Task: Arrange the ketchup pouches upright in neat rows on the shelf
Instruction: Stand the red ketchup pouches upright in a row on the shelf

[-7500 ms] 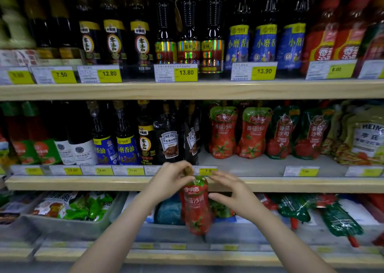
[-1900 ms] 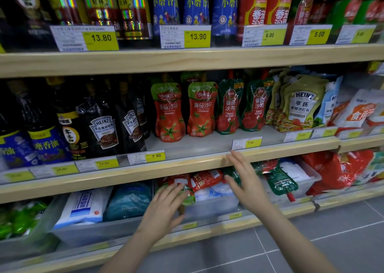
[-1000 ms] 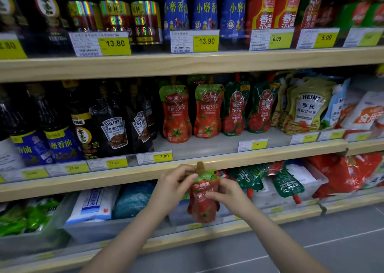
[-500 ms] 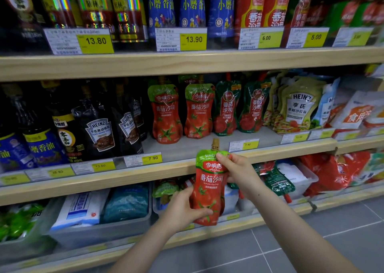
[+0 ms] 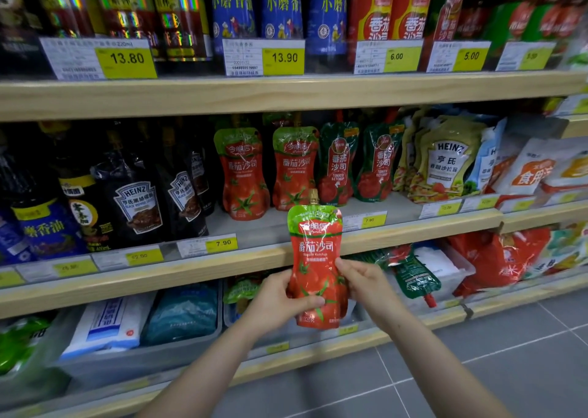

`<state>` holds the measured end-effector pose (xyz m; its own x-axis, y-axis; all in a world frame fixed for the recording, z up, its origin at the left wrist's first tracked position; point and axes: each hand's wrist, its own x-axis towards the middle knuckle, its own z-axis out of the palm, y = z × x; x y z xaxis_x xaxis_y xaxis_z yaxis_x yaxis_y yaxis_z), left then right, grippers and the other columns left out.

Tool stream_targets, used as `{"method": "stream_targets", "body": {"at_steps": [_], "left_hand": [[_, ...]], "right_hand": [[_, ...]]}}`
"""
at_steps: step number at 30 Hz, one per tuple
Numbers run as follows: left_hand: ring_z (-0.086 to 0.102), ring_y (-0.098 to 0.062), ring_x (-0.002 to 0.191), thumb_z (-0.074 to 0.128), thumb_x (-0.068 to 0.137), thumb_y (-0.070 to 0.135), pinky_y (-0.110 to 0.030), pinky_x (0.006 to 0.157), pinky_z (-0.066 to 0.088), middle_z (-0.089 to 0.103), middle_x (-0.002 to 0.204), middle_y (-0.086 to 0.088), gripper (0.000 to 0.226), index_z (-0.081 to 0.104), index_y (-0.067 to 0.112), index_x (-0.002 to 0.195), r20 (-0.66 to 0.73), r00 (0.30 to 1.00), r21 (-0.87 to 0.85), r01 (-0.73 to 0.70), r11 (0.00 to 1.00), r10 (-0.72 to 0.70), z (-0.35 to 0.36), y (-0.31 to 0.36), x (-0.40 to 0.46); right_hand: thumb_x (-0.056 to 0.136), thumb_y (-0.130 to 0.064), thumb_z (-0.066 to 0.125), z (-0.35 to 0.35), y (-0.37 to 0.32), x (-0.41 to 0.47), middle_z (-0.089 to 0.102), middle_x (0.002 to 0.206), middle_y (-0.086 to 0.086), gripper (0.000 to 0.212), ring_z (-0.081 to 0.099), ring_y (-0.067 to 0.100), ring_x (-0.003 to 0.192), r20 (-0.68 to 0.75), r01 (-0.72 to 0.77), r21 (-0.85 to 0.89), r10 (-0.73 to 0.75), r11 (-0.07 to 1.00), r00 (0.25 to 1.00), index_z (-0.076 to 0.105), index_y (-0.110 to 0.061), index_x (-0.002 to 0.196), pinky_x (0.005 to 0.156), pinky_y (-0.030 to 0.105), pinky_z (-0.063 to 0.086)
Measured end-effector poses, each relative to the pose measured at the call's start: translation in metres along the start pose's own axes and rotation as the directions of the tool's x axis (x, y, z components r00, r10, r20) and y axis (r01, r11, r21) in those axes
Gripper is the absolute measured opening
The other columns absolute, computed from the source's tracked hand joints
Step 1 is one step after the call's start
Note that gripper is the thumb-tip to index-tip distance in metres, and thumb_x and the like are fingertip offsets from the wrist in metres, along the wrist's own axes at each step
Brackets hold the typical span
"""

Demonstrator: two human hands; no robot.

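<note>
I hold a red ketchup pouch [image 5: 315,252] with a green top and a gold cap upright in front of the middle shelf's wooden edge [image 5: 159,274]. My left hand [image 5: 276,303] grips its lower left side, and my right hand [image 5: 362,284] pinches its right edge. Two matching red pouches [image 5: 243,175] [image 5: 294,169] stand upright on the middle shelf behind it. Right of them stand two dark green ketchup pouches [image 5: 339,163] [image 5: 378,163]. More pouches [image 5: 413,277] lie flat in a grey bin [image 5: 458,274] on the lowest shelf.
Dark Heinz sauce bottles [image 5: 136,204] stand left of the red pouches. Heinz salad dressing pouches [image 5: 448,163] crowd the right. Bare grey shelf [image 5: 264,226] shows in front of the standing pouches, with price tags [image 5: 219,244] along the edge. Bottles fill the top shelf.
The pouch came out of the lower bin and rose in front of the middle shelf edge. My right hand slid from its cap down to its right side.
</note>
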<state>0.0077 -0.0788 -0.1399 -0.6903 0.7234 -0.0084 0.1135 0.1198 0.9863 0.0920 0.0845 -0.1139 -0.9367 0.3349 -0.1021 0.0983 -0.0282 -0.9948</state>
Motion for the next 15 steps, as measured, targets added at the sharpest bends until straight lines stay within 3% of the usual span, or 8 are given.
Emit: {"method": "stream_targets", "body": {"at_steps": [3,5,8,11,13,15], "left_hand": [[0.069,-0.018,0.093,0.081,0.06,0.035,-0.036,0.08,0.057,0.072,0.104,-0.002,0.054,0.062,0.019,0.108,0.017,0.999,-0.023,0.042,0.999,-0.042,0.001,0.0,-0.002],[0.069,-0.012,0.09,0.084,0.062,0.031,-0.033,0.081,0.056,0.073,0.101,0.0,0.048,0.064,0.021,0.104,-0.034,0.999,0.036,0.028,0.999,-0.027,0.003,-0.004,-0.003],[0.065,0.005,0.073,0.084,0.062,0.036,-0.009,0.065,0.047,0.071,0.083,0.012,0.036,0.065,0.029,0.091,-0.236,0.964,0.374,-0.028,0.927,0.124,0.009,-0.002,-0.004],[0.065,-0.007,0.073,0.072,0.056,0.057,-0.023,0.064,0.051,0.071,0.081,0.006,0.051,0.062,0.028,0.097,-0.246,0.941,0.569,-0.054,0.821,0.232,0.014,0.012,-0.001],[0.066,-0.006,0.081,0.07,0.052,0.061,-0.026,0.072,0.053,0.071,0.089,0.008,0.059,0.058,0.036,0.104,-0.186,0.952,0.541,-0.105,0.834,0.241,0.008,0.025,0.003],[0.063,-0.004,0.098,0.07,0.056,0.065,-0.026,0.087,0.051,0.068,0.107,0.01,0.067,0.058,0.036,0.114,-0.155,0.922,0.542,-0.22,0.811,0.354,-0.014,0.036,0.009]], "right_hand": [[0.092,-0.029,0.05,0.002,-0.001,0.0,0.072,0.098,0.017,0.034,0.068,0.03,0.092,-0.007,-0.053,-0.003,0.053,0.999,0.999,0.067,-0.001,0.099,0.082,0.037,0.055],[0.091,-0.031,0.051,0.005,0.0,-0.001,0.072,0.098,0.013,0.033,0.068,0.025,0.091,-0.006,-0.087,0.009,0.087,0.996,0.996,0.068,-0.004,0.1,0.08,0.033,0.056],[0.08,-0.027,0.068,0.014,-0.001,-0.004,0.073,0.096,0.005,0.021,0.069,0.01,0.083,-0.011,-0.04,-0.063,0.04,0.997,0.999,0.067,-0.016,0.098,0.066,0.02,0.055],[0.058,-0.024,0.086,0.024,-0.01,-0.005,0.071,0.097,0.001,0.054,0.067,0.014,0.088,-0.168,0.045,-0.245,-0.088,0.968,0.982,0.059,-0.02,0.104,0.079,0.034,0.054],[0.057,-0.021,0.087,0.023,-0.025,-0.005,0.071,0.094,0.001,0.055,0.067,0.016,0.087,-0.243,0.119,-0.263,-0.185,0.957,0.952,0.056,-0.02,0.103,0.082,0.042,0.054],[0.058,-0.02,0.086,0.016,-0.044,-0.002,0.07,0.092,-0.003,0.052,0.067,0.01,0.084,-0.221,0.205,-0.253,-0.262,0.946,0.939,0.055,-0.024,0.101,0.078,0.038,0.055]]}}
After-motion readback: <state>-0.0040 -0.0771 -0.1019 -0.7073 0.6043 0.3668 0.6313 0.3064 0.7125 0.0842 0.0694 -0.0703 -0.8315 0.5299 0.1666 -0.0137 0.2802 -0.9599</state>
